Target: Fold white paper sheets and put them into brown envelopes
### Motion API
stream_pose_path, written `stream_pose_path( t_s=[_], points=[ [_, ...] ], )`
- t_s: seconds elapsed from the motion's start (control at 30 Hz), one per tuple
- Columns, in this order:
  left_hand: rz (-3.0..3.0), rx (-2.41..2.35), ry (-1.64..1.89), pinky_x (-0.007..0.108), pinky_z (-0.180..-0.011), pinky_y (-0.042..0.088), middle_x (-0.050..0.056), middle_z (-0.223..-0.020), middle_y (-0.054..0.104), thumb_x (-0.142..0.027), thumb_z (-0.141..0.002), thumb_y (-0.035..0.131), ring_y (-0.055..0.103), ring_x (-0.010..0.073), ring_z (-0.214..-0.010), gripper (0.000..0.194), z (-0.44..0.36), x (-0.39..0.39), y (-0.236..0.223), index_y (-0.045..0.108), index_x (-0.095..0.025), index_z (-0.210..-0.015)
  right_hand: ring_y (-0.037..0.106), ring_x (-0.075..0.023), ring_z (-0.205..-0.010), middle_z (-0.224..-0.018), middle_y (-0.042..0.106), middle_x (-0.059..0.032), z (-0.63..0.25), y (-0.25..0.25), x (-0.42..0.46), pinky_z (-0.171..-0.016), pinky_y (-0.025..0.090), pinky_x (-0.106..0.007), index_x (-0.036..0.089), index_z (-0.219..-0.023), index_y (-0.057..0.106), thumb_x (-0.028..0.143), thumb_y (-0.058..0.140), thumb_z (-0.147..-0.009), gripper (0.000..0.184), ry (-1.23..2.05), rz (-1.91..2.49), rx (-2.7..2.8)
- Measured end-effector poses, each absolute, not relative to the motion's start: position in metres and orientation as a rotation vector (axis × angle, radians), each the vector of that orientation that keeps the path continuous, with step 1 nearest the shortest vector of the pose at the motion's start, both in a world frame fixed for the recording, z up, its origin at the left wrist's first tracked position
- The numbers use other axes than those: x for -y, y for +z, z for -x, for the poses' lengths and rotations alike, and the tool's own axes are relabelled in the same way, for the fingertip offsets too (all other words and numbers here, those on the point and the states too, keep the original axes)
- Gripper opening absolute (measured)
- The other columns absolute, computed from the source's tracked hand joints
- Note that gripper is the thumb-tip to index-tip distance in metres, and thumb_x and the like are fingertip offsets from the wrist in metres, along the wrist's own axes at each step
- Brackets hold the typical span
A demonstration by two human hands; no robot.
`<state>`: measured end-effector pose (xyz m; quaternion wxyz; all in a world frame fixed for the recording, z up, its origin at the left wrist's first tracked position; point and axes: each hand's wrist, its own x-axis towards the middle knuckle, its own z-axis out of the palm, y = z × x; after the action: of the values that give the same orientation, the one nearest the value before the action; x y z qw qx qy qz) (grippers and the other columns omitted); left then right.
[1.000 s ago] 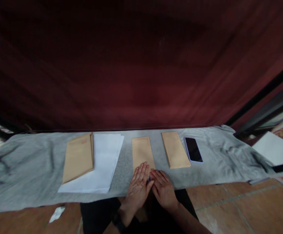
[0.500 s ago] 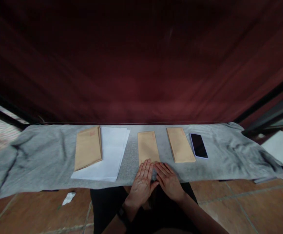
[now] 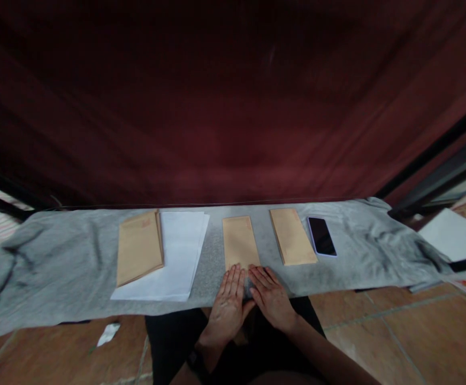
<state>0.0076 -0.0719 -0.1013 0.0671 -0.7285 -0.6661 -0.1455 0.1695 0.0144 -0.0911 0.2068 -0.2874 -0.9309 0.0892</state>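
Note:
A brown paper envelope (image 3: 241,241) lies flat in front of me on the grey cloth. My left hand (image 3: 228,299) lies flat with fingers stretched, its fingertips on the envelope's near edge. Beside it, my right hand (image 3: 272,298) is also flat and open, fingertips on the same edge near the right corner. The fingers hide that near edge. To the right is a stack of brown envelopes (image 3: 293,237). On the left, more brown envelopes (image 3: 138,248) rest on white paper sheets (image 3: 180,256).
A phone (image 3: 321,236) with a pale purple case lies right of the envelope stack. The grey cloth (image 3: 357,240) covers the narrow surface. A dark red curtain-like backdrop (image 3: 233,133) rises behind. On the tiled floor is a crumpled white scrap (image 3: 108,334). White paper (image 3: 455,235) sits at far right.
The view has shifted slightly, so the things on the cloth appear a little further left. Both hands stay flat at the envelope's near edge, with hardly any movement.

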Motion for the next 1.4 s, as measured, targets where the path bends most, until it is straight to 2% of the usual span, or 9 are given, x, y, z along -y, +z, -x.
stream_pose_path(
  t_s=[0.3, 0.4, 0.53, 0.7, 0.9, 1.07, 1.2, 1.3, 1.4],
  points=[
    [2.116, 2.065, -0.423, 0.046, -0.111, 0.044, 0.02, -0.153, 0.046, -0.042, -0.098, 0.046, 0.042, 0.0296, -0.143, 0.066, 0.002, 0.08, -0.104, 0.03, -0.009, -0.153, 0.05, -0.0218, -0.136, -0.149, 0.052, -0.0072, -0.19, -0.096, -0.024, -0.119, 0.036, -0.046, 0.021, -0.151, 0.044, 0.018, 0.046, -0.1, 0.051, 0.196, 0.771, 2.598],
    [2.131, 2.104, -0.327, 0.045, -0.105, 0.049, 0.017, -0.143, 0.058, -0.028, -0.099, 0.039, 0.053, 0.0275, -0.134, 0.05, 0.007, 0.072, -0.103, 0.043, -0.014, -0.147, 0.054, -0.0223, -0.133, -0.145, 0.057, -0.0076, -0.187, -0.099, -0.025, -0.116, 0.04, -0.046, 0.021, -0.149, 0.047, 0.017, 0.044, -0.099, 0.05, 0.219, 0.78, 2.567],
    [2.139, 2.13, -0.219, 0.042, -0.1, 0.051, 0.015, -0.134, 0.065, -0.002, -0.089, 0.038, 0.058, 0.0257, -0.126, 0.054, 0.005, 0.057, -0.092, 0.052, -0.017, -0.139, 0.056, -0.0226, -0.129, -0.142, 0.06, -0.0065, -0.184, -0.104, -0.027, -0.111, 0.045, -0.045, 0.024, -0.148, 0.048, 0.013, 0.041, -0.097, 0.052, 0.292, 0.797, 2.531],
    [2.107, 2.159, -0.063, 0.039, -0.086, 0.056, 0.015, -0.117, 0.069, 0.005, -0.082, 0.041, 0.064, 0.0259, -0.108, 0.049, -0.008, 0.044, -0.071, 0.064, -0.015, -0.121, 0.061, -0.0281, -0.114, -0.126, 0.065, -0.0112, -0.178, -0.111, -0.04, -0.098, 0.05, -0.047, 0.022, -0.136, 0.059, 0.018, 0.042, -0.095, 0.044, 0.32, 1.076, 2.308],
    [2.04, 2.236, -0.104, 0.038, -0.079, 0.057, 0.015, -0.11, 0.068, 0.001, -0.085, 0.045, 0.063, 0.0271, -0.103, 0.041, -0.015, 0.039, -0.063, 0.065, -0.011, -0.12, 0.065, -0.0266, -0.089, -0.091, 0.069, -0.0094, -0.162, -0.109, -0.067, -0.085, 0.053, -0.043, 0.023, -0.088, 0.072, 0.034, 0.054, -0.09, 0.022, 0.921, 1.117, 1.922],
    [1.938, 2.336, -0.183, 0.035, -0.072, 0.056, 0.015, -0.106, 0.067, -0.005, -0.09, 0.045, 0.064, 0.0263, -0.098, 0.038, -0.022, 0.033, -0.051, 0.062, -0.01, -0.124, 0.069, -0.021, -0.075, -0.085, 0.073, -0.0052, -0.158, -0.088, -0.07, -0.066, 0.057, -0.033, 0.021, -0.098, 0.072, 0.048, 0.043, -0.097, 0.039, 1.176, 1.039, 1.836],
    [1.701, 2.728, -0.952, 0.028, -0.067, 0.052, 0.01, -0.094, 0.071, -0.011, -0.091, 0.049, 0.068, 0.0199, -0.081, 0.024, -0.021, 0.022, -0.031, 0.07, -0.017, -0.101, 0.071, -0.0215, -0.088, -0.101, 0.075, -0.0057, -0.15, -0.055, -0.059, -0.078, 0.058, -0.035, 0.022, -0.109, 0.069, 0.052, 0.057, -0.093, 0.036, 1.485, 0.898, 1.609],
    [1.074, 2.826, -2.164, 0.027, -0.065, 0.052, 0.007, -0.078, 0.071, -0.028, -0.087, 0.06, 0.068, 0.0178, -0.069, 0.015, -0.017, 0.014, -0.025, 0.068, -0.018, -0.08, 0.067, -0.0221, -0.104, -0.112, 0.073, -0.0063, -0.145, -0.033, -0.051, -0.092, 0.055, -0.037, 0.024, -0.112, 0.069, 0.045, 0.054, -0.097, 0.03, 1.342, 0.859, 1.662],
    [0.692, 2.701, -2.708, 0.031, -0.061, 0.054, 0.005, -0.071, 0.071, -0.045, -0.083, 0.062, 0.067, 0.0182, -0.059, 0.029, -0.017, 0.011, -0.035, 0.066, -0.017, -0.085, 0.062, -0.0219, -0.117, -0.123, 0.069, -0.0064, -0.147, -0.028, -0.045, -0.104, 0.049, -0.041, 0.026, -0.122, 0.067, 0.034, 0.047, -0.1, 0.03, 1.07, 0.816, 1.883]
  ],
)
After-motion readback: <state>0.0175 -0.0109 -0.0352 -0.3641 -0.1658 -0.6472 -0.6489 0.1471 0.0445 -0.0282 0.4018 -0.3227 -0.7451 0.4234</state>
